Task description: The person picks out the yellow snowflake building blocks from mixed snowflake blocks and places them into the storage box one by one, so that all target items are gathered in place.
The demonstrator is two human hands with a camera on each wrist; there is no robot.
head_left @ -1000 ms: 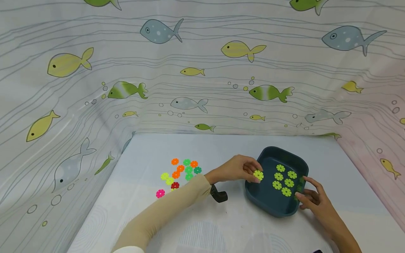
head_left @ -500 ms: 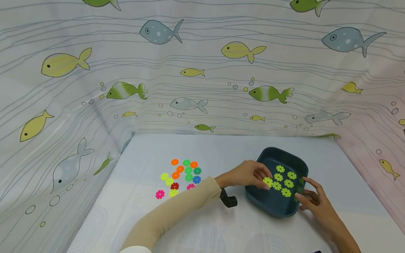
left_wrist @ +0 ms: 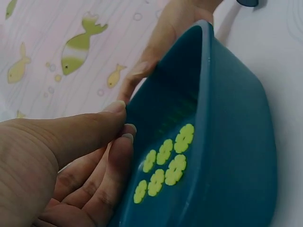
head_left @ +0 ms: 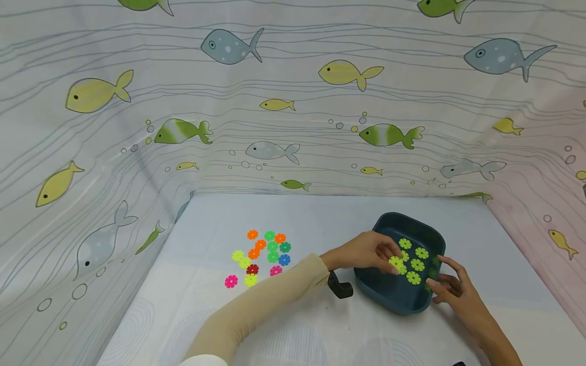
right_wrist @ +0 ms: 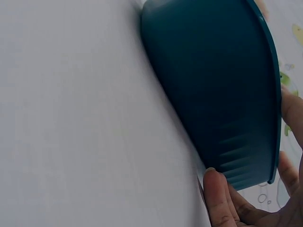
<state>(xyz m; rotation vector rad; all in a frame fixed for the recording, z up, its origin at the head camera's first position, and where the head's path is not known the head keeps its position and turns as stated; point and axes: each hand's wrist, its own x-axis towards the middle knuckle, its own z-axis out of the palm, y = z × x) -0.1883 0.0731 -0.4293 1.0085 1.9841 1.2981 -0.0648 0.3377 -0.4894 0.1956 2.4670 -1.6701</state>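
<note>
My left hand (head_left: 368, 250) is over a dark blue plastic basin (head_left: 382, 292), pinching a yellow notched interlocking disc (head_left: 396, 263) between thumb and fingertips. The pinched disc cannot be made out in the left wrist view. On the basin's floor lie several matching yellow discs (head_left: 414, 278), flat and close together; the held one partly overlaps them in the head view. My right hand (head_left: 453, 290) grips the basin's right side. In the right wrist view its fingers (right_wrist: 218, 198) press the ribbed outer wall (right_wrist: 236, 161), low down by the table.
Left of the basin, loose notched discs lie in a group: orange (head_left: 260, 244), green (head_left: 272, 246), blue (head_left: 284, 260), pink (head_left: 231, 281), dark red (head_left: 252, 269) and yellow (head_left: 251, 280). A fish-patterned cloth (head_left: 293, 127) surrounds the white table (head_left: 320, 213). A black wrist device (head_left: 341, 287) hangs below the left wrist.
My left hand has moved right, further over the basin, carrying the yellow interlocking disc to the ones lying there. The blue and pink discs behind the sleeve have come into view. My right hand stays put.
</note>
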